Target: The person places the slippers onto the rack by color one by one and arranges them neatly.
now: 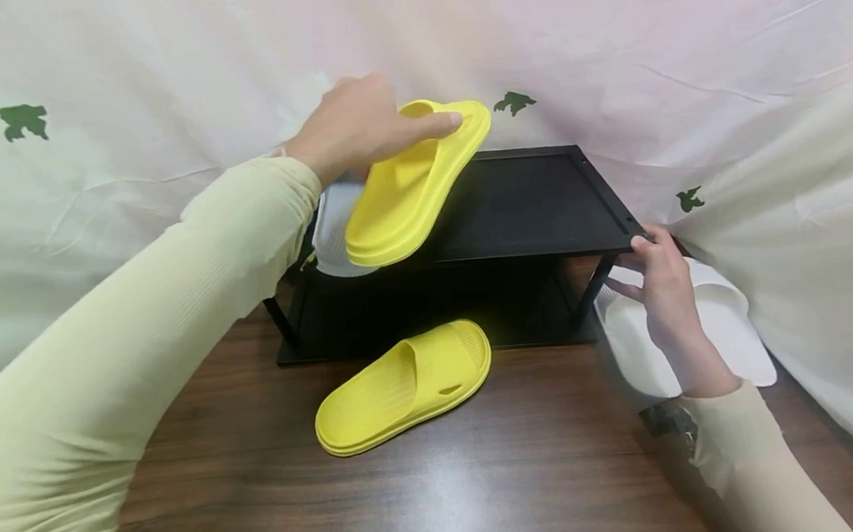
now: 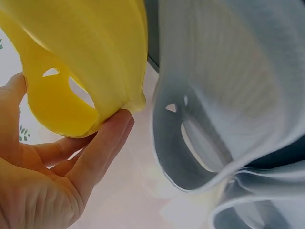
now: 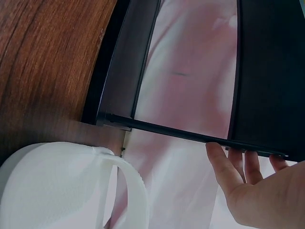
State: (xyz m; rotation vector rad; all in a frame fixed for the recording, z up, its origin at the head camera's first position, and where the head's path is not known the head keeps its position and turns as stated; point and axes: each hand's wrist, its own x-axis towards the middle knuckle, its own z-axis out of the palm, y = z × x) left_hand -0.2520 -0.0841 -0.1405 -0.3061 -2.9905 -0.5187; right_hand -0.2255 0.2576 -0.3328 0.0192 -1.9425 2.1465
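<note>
My left hand [image 1: 363, 125] grips a yellow slipper [image 1: 409, 188] by its strap end, thumb along its edge, above the left part of a black two-tier shoe rack [image 1: 534, 199]. Close beside it on the rack's upper tier are pale grey slippers [image 2: 224, 86], mostly hidden in the head view. The other yellow slipper [image 1: 406, 389] lies on the wooden surface in front of the rack. With thumb on top and fingers beneath, my right hand [image 1: 670, 297] holds the upper tier's front right corner; the right wrist view shows fingertips [image 3: 217, 152] against its edge.
White slippers [image 1: 724, 326] lie to the right of the rack, partly behind my right hand. A pale cloth [image 1: 178, 77] with green leaf shapes hangs behind and along the right side. Brown wood-grain surface [image 1: 445, 498] extends in front.
</note>
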